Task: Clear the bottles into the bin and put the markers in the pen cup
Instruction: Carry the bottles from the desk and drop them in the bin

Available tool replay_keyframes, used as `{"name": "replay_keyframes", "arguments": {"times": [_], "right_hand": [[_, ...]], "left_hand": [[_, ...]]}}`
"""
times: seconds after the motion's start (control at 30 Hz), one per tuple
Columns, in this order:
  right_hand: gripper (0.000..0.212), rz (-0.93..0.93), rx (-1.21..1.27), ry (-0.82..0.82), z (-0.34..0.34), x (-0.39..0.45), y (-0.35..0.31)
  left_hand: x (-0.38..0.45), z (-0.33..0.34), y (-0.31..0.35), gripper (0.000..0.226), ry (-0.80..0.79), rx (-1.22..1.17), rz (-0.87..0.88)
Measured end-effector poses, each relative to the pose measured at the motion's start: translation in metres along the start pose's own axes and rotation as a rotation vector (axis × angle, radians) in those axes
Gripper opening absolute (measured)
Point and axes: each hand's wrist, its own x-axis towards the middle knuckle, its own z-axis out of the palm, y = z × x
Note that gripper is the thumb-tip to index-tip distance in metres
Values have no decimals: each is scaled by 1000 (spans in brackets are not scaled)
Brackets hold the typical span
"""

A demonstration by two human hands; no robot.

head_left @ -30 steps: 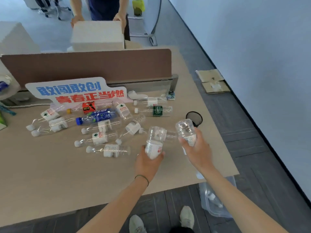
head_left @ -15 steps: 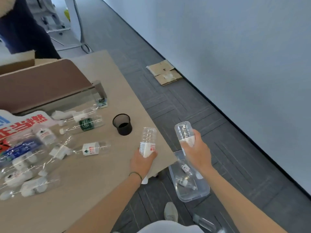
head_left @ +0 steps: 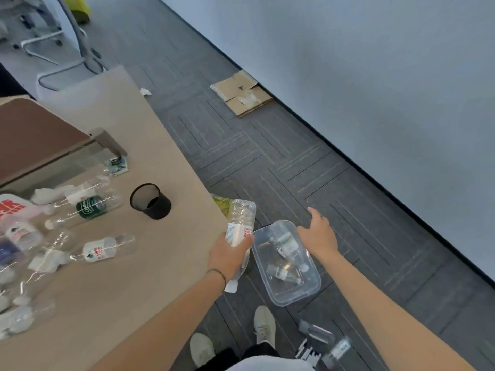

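My left hand [head_left: 230,254] grips a clear plastic bottle [head_left: 241,223] with a red-and-white label, held cap down past the table's right edge. My right hand [head_left: 317,235] hovers empty, fingers spread, over the far side of the clear plastic bin [head_left: 308,293] on the floor. A few bottles lie inside the bin [head_left: 284,243]. Several more empty bottles lie on the table, among them a green-labelled one [head_left: 89,207] and a white-labelled one [head_left: 107,250]. A black mesh pen cup [head_left: 150,200] stands near the table's right edge. No markers are visible.
The beige table [head_left: 120,290] ends just left of the bin. A brown divider [head_left: 34,137] runs along its back. My shoes [head_left: 263,328] stand beside the bin. A bottle and small items [head_left: 324,341] lie on the floor lower right. Flattened cardboard [head_left: 241,93] lies by the wall.
My view has swung right and down toward the bin. My right hand has let go of its bottle and now is empty over the bin. The left hand still holds its bottle, carried past the table edge.
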Motion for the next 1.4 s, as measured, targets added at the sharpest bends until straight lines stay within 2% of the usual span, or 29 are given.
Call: {"name": "replay_keyframes", "arguments": {"times": [0.17,0.3,0.33,0.37,0.47,0.5,0.53,0.67,0.7,0.77,1.1,1.27,1.4], "right_hand": [[70,13,77,10,-10,-2,16],[66,47,131,18,-17,-6,33],[65,49,138,19,-19,-8,36],[64,51,142,18,-20,-10,39],[62,46,153,22,-22,-11,47],[61,45,155,26,-22,-12,49],[61,43,158,29,-23,-12,51],[59,41,175,28,-23,-13,54],[58,37,177,24,-23,-13,53],[57,26,178,15,-22,-13,51],[52,-154,136,0,-3,-24,-12],[57,-300,86,-25,23,-50,-69],[62,-408,44,-46,54,-78,-120]], "left_hand": [[12,34,12,49,-121,-1,-116],[22,67,11,83,-189,-176,-265],[23,75,11,86,-197,-227,-313],[20,80,16,78,-222,-257,-365],[14,89,25,26,-304,-306,-450],[12,91,25,16,-307,-304,-456],[11,93,24,16,-301,-289,-450],[13,94,25,29,-274,-191,-336],[14,92,25,28,-254,-163,-297],[19,88,21,12,-213,-101,-238],[4,34,24,66,-107,212,59],[-9,-18,12,49,42,384,215],[-16,-80,-12,50,130,492,326]]}}
